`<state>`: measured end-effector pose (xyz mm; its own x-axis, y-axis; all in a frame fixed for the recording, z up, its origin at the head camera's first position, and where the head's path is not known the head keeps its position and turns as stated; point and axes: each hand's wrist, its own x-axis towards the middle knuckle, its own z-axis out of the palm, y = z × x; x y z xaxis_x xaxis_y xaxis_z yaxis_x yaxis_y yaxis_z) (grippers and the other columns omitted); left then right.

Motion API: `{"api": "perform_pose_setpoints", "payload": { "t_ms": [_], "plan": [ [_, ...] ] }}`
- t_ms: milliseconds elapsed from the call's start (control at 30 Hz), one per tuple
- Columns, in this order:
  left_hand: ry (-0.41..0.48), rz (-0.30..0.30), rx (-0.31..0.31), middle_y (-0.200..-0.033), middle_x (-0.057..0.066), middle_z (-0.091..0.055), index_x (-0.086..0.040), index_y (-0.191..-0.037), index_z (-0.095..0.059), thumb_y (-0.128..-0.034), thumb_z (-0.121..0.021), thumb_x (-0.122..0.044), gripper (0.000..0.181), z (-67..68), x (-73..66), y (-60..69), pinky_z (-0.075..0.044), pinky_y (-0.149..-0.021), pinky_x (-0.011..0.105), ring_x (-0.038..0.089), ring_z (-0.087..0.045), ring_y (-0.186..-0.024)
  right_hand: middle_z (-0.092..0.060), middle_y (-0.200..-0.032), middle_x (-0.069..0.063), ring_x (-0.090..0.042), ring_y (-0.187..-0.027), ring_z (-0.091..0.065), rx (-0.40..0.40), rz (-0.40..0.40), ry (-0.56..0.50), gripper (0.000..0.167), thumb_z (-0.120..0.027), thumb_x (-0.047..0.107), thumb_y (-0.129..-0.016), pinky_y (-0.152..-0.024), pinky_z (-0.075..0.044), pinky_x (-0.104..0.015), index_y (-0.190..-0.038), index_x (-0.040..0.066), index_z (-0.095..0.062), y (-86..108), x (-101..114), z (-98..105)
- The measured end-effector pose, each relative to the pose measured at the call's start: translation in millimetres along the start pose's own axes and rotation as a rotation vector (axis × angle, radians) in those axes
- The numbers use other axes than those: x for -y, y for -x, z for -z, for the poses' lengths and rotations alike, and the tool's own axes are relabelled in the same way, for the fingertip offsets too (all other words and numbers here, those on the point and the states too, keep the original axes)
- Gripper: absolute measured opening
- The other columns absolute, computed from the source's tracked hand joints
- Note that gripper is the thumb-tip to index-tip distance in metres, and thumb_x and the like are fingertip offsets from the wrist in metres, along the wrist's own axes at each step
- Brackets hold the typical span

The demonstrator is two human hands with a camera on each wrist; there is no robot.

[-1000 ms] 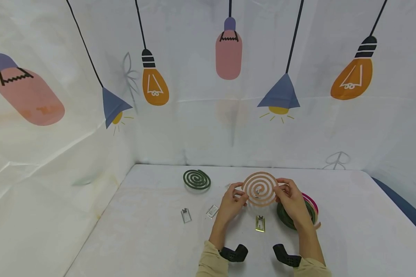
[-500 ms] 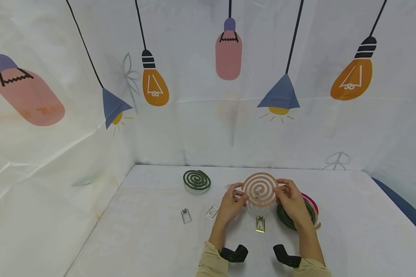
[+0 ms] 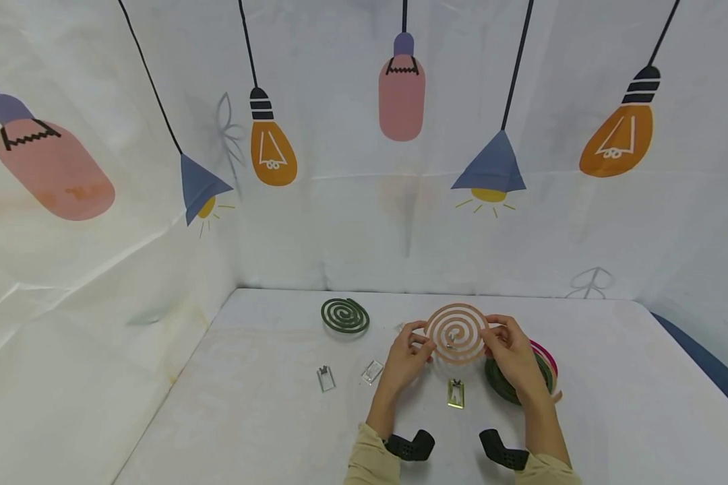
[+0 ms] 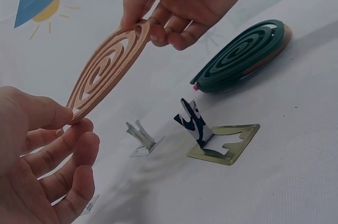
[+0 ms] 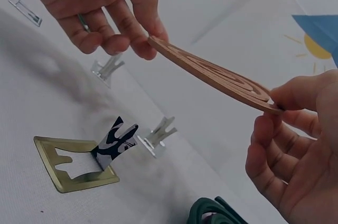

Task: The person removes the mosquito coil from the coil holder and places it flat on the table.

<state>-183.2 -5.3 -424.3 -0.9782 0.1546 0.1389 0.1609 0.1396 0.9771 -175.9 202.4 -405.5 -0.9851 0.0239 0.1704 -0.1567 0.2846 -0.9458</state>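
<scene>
Held up above the table is a tan mosquito coil (image 3: 457, 364), tilted toward the head camera. My left hand (image 3: 406, 355) pinches its left edge between thumb and fingers. On the opposite edge, my right hand (image 3: 512, 351) pinches it the same way. Below the coil stands a gold metal coil stand (image 4: 244, 150) with its forked prong bent up. Under my right forearm lies a stack of coils (image 4: 240, 57), green on top, with tan and pink edges showing. Silver stands (image 5: 158, 137) lie behind the gold one in the right wrist view.
A single green coil (image 3: 345, 316) lies at the back left of the white table (image 3: 249, 417). Nearer are two silver stands, one at the left (image 3: 325, 378) and another beside my left hand (image 3: 372, 371). White sheeting (image 3: 340, 229) with printed lamps encloses the back and sides.
Both hands keep the tan coil in nearly the same place. Only a very slight shift of the whole head view shows.
</scene>
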Motion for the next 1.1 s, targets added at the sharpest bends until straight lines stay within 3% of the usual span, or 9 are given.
{"api": "perform_pose_setpoints", "payload": {
  "t_ms": [167, 1100],
  "plan": [
    [0.033, -0.009, 0.019, -0.099, 0.029, -0.065, 0.004, -0.129, -0.047, -0.0896, -0.056, -0.003, 0.041, 4.2, -24.4, 11.8, -0.040, -0.053, 0.016, 0.051, -0.062, -0.079, -0.058, -0.086, 0.002, -0.002, -0.069, -0.056, 0.002, 0.007, -0.010, 0.039, -0.055, 0.019, -0.095, -0.065, -0.050, -0.022, -0.128, 0.002, -0.044, 0.5, -1, 1],
    [0.005, 0.003, 0.015, -0.098, 0.026, -0.066, 0.004, -0.128, -0.049, -0.0889, -0.056, -0.002, 0.040, 1.1, -33.6, 16.4, -0.040, -0.054, 0.016, 0.049, -0.063, -0.080, -0.058, -0.082, 0.006, -0.003, -0.066, -0.056, -0.023, 0.011, 0.010, 0.035, -0.055, 0.017, -0.096, -0.063, -0.051, -0.024, -0.125, 0.001, -0.046, 2.1, -1, 4]
  ]
}}
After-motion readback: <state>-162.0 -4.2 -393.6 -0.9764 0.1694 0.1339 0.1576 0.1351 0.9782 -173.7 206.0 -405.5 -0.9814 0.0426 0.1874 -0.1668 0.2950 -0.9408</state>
